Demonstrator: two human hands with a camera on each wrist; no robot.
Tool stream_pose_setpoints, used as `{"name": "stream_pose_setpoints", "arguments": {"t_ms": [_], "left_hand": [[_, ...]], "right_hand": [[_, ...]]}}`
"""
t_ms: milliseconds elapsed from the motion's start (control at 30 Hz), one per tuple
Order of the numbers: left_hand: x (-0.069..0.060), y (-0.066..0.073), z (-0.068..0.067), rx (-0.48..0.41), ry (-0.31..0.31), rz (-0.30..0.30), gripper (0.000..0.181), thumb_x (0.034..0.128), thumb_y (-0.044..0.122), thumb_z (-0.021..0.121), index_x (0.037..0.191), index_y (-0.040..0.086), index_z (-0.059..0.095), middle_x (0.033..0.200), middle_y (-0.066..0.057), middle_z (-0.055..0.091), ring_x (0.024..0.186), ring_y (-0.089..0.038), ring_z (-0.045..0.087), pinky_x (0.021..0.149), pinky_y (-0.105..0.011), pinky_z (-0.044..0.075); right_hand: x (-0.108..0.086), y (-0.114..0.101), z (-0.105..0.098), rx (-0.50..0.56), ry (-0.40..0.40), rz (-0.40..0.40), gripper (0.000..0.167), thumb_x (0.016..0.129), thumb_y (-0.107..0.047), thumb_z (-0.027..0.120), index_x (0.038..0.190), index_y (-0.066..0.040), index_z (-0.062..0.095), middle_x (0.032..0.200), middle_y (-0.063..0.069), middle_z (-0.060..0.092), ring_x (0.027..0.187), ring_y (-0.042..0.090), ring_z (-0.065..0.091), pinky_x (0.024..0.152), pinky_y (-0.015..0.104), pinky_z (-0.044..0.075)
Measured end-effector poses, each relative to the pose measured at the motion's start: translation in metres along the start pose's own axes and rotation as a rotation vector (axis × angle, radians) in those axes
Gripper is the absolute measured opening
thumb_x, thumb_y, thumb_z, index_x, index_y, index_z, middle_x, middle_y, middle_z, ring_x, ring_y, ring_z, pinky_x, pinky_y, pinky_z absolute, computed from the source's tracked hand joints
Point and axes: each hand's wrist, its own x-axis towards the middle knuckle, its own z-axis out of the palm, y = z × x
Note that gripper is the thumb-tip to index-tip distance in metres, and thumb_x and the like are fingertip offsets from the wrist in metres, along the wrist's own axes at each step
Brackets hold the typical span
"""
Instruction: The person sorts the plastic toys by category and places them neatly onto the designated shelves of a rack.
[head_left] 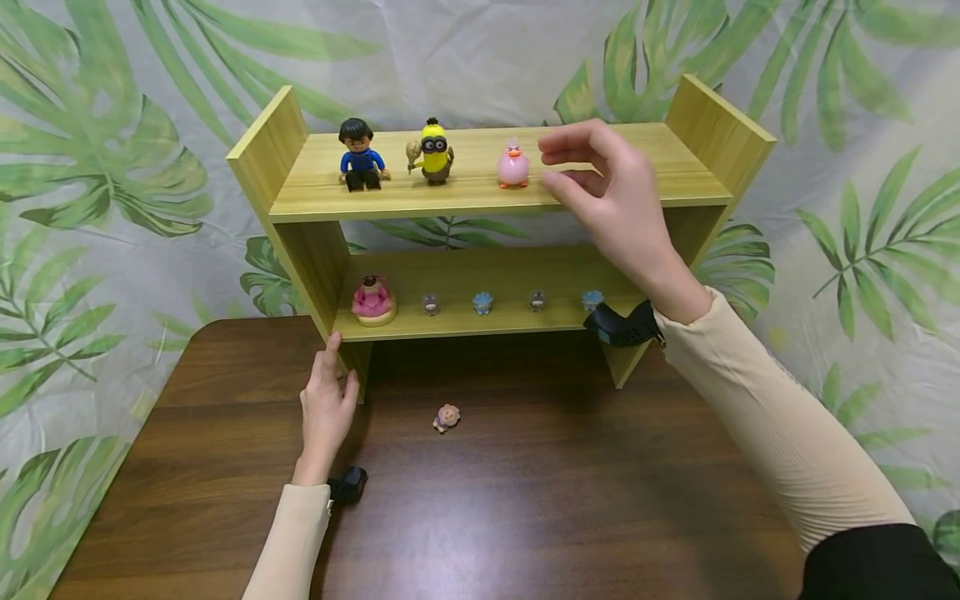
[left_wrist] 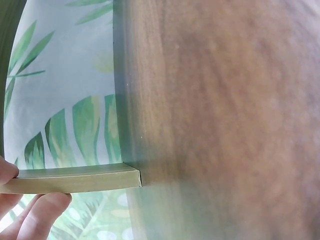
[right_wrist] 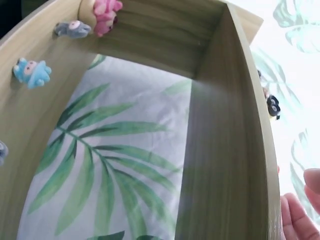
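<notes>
My right hand [head_left: 611, 183] hovers over the top board just right of a pink duck figure [head_left: 513, 164]. Its fingers are curved with a gap to the thumb and nothing between them. Left of the duck stand a yellow minion figure [head_left: 434, 153] and a seated black-haired toy figure [head_left: 362, 155] in blue. Lower down, my left hand [head_left: 327, 406] holds the left side panel [left_wrist: 75, 180] of the wooden shelf [head_left: 480, 329], the panel's edge lying between thumb and fingers in the left wrist view. The right wrist view catches only some fingertips [right_wrist: 295, 220] beside the top board.
On the lower board sit a pink bear figure [head_left: 373, 300], small grey figures [head_left: 430, 305] and blue figures [head_left: 482, 303]. A small beige figure [head_left: 447, 417] lies on the brown table [head_left: 525, 517] in front of the shelf. Behind hangs a leaf-patterned cloth [head_left: 465, 58].
</notes>
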Motion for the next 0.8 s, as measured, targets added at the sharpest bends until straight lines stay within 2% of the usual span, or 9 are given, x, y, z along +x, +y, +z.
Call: {"name": "stream_pose_setpoints", "arguments": {"t_ms": [100,200,433,633,800], "left_hand": [[0.0,0.0,0.0,0.001,0.0,0.003,0.087,0.0839,-0.013,0.056,0.149,0.035,0.022,0.086,-0.014,0.043,0.061,-0.025,0.046,0.047,-0.042,0.037],[0.001,0.0,0.0,0.0,0.0,0.003,0.087,0.084,-0.013,0.056,0.149,0.035,0.022,0.086,-0.014,0.043,0.061,-0.026,0.047,0.047,-0.043,0.037],[0.001,-0.001,0.0,0.002,0.001,0.001,0.088,0.0838,-0.013,0.056,0.148,0.036,0.022,0.086,-0.015,0.043,0.061,-0.028,0.049,0.047,-0.044,0.038],[0.001,-0.001,0.0,0.002,0.001,0.002,0.09,0.083,-0.014,0.056,0.148,0.037,0.021,0.087,-0.015,0.044,0.061,-0.029,0.051,0.047,-0.045,0.039],[0.0,-0.001,0.001,0.003,0.002,-0.001,0.091,0.0821,-0.014,0.057,0.148,0.037,0.022,0.086,-0.015,0.044,0.061,-0.028,0.05,0.046,-0.043,0.038]], "right_hand": [[-0.006,0.002,-0.001,0.029,-0.002,-0.067,0.024,0.085,0.012,0.062,0.109,0.008,0.06,0.109,0.014,0.061,0.1,0.025,0.058,0.083,0.028,0.049],[-0.012,0.001,-0.002,0.056,-0.011,-0.097,0.023,0.085,0.012,0.062,0.109,0.008,0.061,0.108,0.014,0.061,0.1,0.027,0.059,0.083,0.029,0.049],[-0.025,-0.004,0.0,0.137,-0.024,-0.06,0.022,0.086,0.011,0.061,0.108,0.008,0.061,0.108,0.014,0.061,0.101,0.026,0.058,0.086,0.031,0.048],[-0.039,0.003,0.003,0.124,-0.064,-0.093,0.024,0.086,0.011,0.061,0.11,0.01,0.06,0.108,0.018,0.061,0.1,0.027,0.058,0.082,0.031,0.048],[-0.052,0.008,0.007,0.115,-0.102,-0.075,0.026,0.087,0.011,0.06,0.112,0.01,0.058,0.109,0.02,0.061,0.099,0.027,0.058,0.082,0.033,0.049]]}}
